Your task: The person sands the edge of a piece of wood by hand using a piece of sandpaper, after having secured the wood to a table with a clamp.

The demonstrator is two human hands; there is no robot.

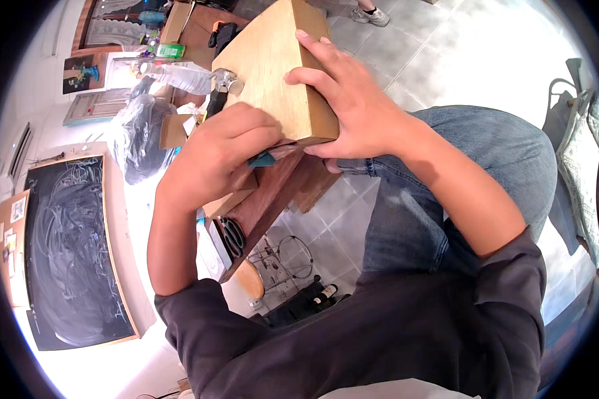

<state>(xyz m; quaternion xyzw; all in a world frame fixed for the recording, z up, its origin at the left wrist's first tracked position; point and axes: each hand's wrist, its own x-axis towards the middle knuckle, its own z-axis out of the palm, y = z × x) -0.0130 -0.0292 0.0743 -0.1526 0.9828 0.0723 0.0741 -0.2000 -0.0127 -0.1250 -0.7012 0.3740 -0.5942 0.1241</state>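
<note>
A pale wooden box (266,73) is tilted up at the front edge of the table. My right hand (353,93) grips its right side, fingers spread over the edge and thumb beneath the lower corner. At the box's lower left corner, my left hand (226,153) is closed with curled fingers. A small teal piece (262,159) shows just under that hand; whether the fingers hold it is hidden. Behind the left hand, against the box, lies a tool with a rounded metal head (227,81) and a dark handle. A clear plastic bottle (183,76) lies beside it.
The brown wooden table (273,193) carries a pair of black-handled scissors (231,236), a dark plastic bag (143,136) and a green container (171,50). Cables (293,256) lie on the tiled floor below. A chalkboard (73,253) hangs at left. Another person's shoe (373,16) is at the top.
</note>
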